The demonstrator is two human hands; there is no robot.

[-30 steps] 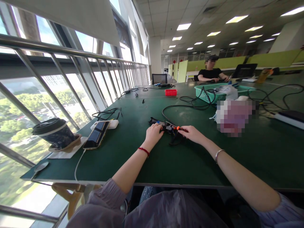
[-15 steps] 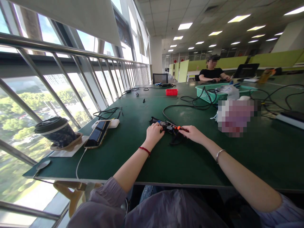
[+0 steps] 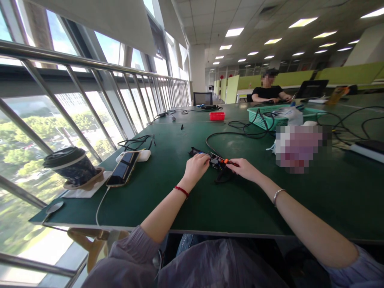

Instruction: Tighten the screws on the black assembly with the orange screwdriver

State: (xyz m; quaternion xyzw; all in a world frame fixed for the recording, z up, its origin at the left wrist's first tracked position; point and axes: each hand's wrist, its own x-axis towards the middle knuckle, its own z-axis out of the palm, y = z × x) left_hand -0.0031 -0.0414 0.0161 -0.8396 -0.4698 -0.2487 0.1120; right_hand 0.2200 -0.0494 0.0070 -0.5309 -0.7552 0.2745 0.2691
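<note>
Work is looking mid-way, as far as can be judged: the board (image 3: 215,161) is lying flat on the tabletop (image 3: 180,192) with its black cable (image 3: 210,138) looping away behind it, and nothing is showing which parts are finished. The left hand (image 3: 195,167) is curling over the board's near end, fingertips pressing it down, while the right hand (image 3: 244,169) is pinching an orange-handled tool (image 3: 230,162) whose tip is meeting the board's right edge. A phone (image 3: 123,169) and a lidded cup (image 3: 70,166) are sitting well apart to the left. Compared with half a second ago, the left hand's fingers are reaching slightly farther over the board, and the right hand and tool are staying where they were
</note>
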